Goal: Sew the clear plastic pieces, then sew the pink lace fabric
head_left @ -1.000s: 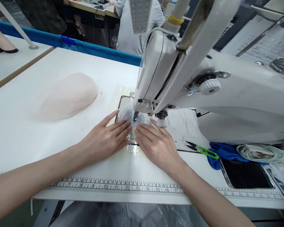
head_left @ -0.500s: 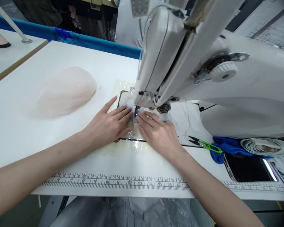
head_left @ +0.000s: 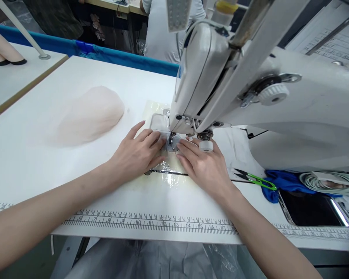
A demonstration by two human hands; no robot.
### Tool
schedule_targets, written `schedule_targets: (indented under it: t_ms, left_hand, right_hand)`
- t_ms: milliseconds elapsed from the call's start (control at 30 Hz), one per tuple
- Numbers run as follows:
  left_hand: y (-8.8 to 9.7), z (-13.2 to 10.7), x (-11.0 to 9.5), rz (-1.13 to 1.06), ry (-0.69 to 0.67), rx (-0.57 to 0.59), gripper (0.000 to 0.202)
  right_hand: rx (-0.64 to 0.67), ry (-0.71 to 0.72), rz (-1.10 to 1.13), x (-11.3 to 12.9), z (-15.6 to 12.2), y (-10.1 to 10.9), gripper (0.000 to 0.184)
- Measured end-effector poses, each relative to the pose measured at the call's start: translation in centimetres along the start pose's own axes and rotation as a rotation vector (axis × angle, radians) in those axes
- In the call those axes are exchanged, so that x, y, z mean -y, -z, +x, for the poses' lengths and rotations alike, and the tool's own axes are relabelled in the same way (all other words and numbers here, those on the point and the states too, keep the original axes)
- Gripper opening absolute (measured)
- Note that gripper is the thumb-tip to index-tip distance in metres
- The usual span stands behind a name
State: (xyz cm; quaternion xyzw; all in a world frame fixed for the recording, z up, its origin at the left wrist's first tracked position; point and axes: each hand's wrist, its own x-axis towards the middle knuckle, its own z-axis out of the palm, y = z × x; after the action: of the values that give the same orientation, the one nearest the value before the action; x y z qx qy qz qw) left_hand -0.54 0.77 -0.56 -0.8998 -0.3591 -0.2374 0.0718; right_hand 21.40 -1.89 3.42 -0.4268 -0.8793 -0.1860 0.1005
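Note:
The fingertips of my left hand (head_left: 138, 152) rest on the metal plate left of the presser foot (head_left: 171, 139). Its fingers are slightly bent, with the index finger and thumb apart. My right hand (head_left: 205, 162) lies on the bed just right of the foot, fingers stretched out and close together. No cloth can be made out under either hand. Between them shows the shiny needle plate (head_left: 173, 146) of a white sewing machine (head_left: 196, 73). Clear film (head_left: 170, 167) covers the bed in front. A sheer beige fabric piece (head_left: 91, 116) lies on the table left of my hands.
Green-handled thread snips (head_left: 257, 180) lie right of my right hand, beside a blue cloth (head_left: 287, 181), a coiled pale cord (head_left: 334, 182) and a phone (head_left: 312, 209). A printed ruler (head_left: 151, 224) runs along the front edge. A person in white (head_left: 161, 33) is beyond the table.
My fingers have drawn slightly apart, and more of the needle plate shows between them. The whole view has shifted a little. The beige fabric stays in its place on the table.

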Motion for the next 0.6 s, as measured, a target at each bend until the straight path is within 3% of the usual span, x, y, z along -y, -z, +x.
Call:
schedule_targets:
  t_ms: [67,200,233,300,367,433,500,600]
  left_hand:
    - [0.9,-0.3,-0.9,-0.005,-0.04,-0.006,0.038]
    - [2.8,-1.2,-1.7,-0.189,-0.262,-0.075,0.027]
    - [3.0,-1.2,-1.4,-0.211,-0.235,-0.106,0.028]
    - [3.1,-1.1,-0.2,-0.189,-0.054,-0.114,0.029]
    - [2.9,-0.9,1.1,-0.152,0.123,-0.002,0.03]
    - [2.6,-0.6,1.9,-0.167,0.227,0.181,0.029]
    - [2.6,-0.5,1.8,-0.293,0.309,0.293,0.018]
    - [3.0,-0.3,0.8,-0.653,0.453,0.251,0.017]
  right_hand:
    - [-0.021,-0.001,0.02,-0.1,-0.1,0.1,0.027]
    - [-0.055,-0.015,0.143,0.1,-0.2,0.2,0.025]
    - [-0.059,-0.02,0.196,0.2,-0.2,0.3,0.023]
    - [-0.059,-0.025,0.305,0.5,-0.2,0.3,0.021]
    - [-0.055,-0.039,0.392,0.7,-0.2,0.3,0.019]
    - [-0.04,-0.068,0.456,0.9,-0.2,0.3,0.017]
    - [-0.011,-0.118,0.522,1.2,-0.1,0.5,0.016]
    - [0.065,-0.233,0.672,1.8,0.1,0.7,0.02]
